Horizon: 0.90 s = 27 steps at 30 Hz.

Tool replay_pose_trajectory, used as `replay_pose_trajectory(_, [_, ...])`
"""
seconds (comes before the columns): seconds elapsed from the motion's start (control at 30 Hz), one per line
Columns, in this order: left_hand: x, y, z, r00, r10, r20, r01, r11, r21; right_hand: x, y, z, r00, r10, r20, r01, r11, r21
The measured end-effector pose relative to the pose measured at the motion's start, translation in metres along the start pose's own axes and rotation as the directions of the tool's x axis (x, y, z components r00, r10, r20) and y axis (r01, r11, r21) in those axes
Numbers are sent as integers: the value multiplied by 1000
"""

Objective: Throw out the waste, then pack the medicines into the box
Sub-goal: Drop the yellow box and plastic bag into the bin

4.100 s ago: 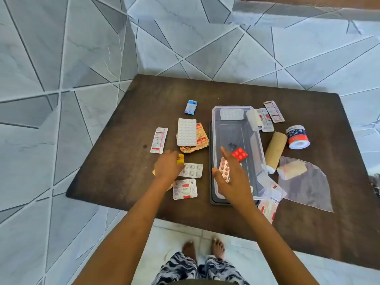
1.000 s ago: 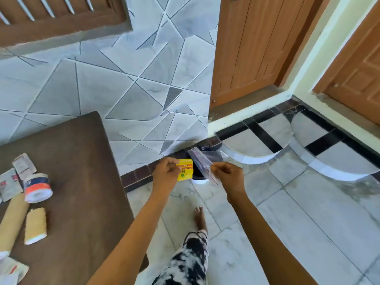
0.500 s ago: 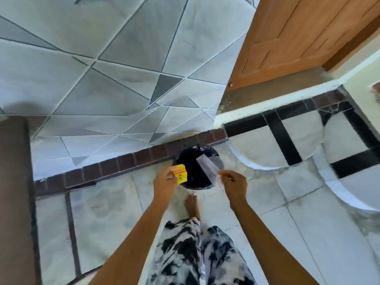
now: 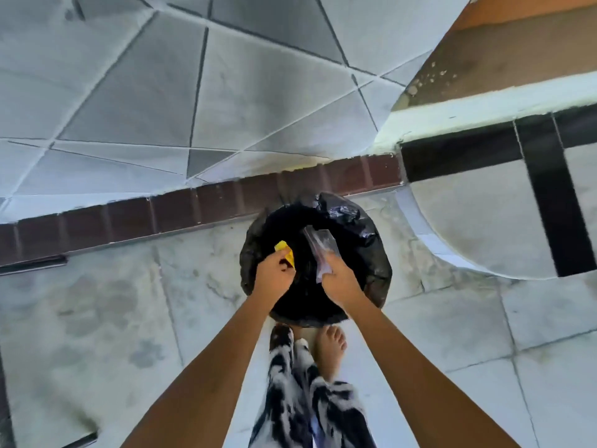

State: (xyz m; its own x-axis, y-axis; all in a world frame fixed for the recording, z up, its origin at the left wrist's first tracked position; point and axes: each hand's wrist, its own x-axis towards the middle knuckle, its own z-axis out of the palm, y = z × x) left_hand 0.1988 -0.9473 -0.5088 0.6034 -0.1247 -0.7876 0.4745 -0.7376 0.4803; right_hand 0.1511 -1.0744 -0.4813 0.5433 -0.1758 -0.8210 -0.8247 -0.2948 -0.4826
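A round bin lined with a black bag stands on the floor right in front of me. My left hand is over the bin's left side and grips a small yellow wrapper. My right hand is over the bin's middle and pinches a clear plastic bag that points up and away from me. Both hands hover above the dark opening. The table, the medicines and the box are out of view.
The bin stands against a brown brick skirting below a grey tiled wall. My bare foot and patterned trousers are just behind the bin. A wooden door is at the upper right.
I have turned from the table and stepped up to the bin. Both hands have moved from in front of the bin to above its opening, still holding the yellow wrapper and the plastic bag.
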Motion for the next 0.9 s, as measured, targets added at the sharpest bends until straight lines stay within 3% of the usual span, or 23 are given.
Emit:
replay_pose_trajectory(0.17, [78,-26,40,989,-68,128,65,998,26,84,35,22,997,53,59,-52,998,-25])
replay_pose_trajectory(0.33, [102,-28,49,968,-158,194,129,979,155,112,38,22,949,170,266,-146,983,-107])
replay_pose_trajectory(0.5, [55,-5,28,985,-168,31,167,986,30,67,27,6,993,88,82,-84,995,-48])
replay_pose_trajectory(0.67, [-49,45,-13,997,-3,-80,11,995,101,-37,-13,-35,988,-111,-111,94,985,-142])
replay_pose_trajectory(0.9, [-237,134,-82,940,286,-187,-230,934,273,-223,-92,-101,925,-315,-213,248,924,-289])
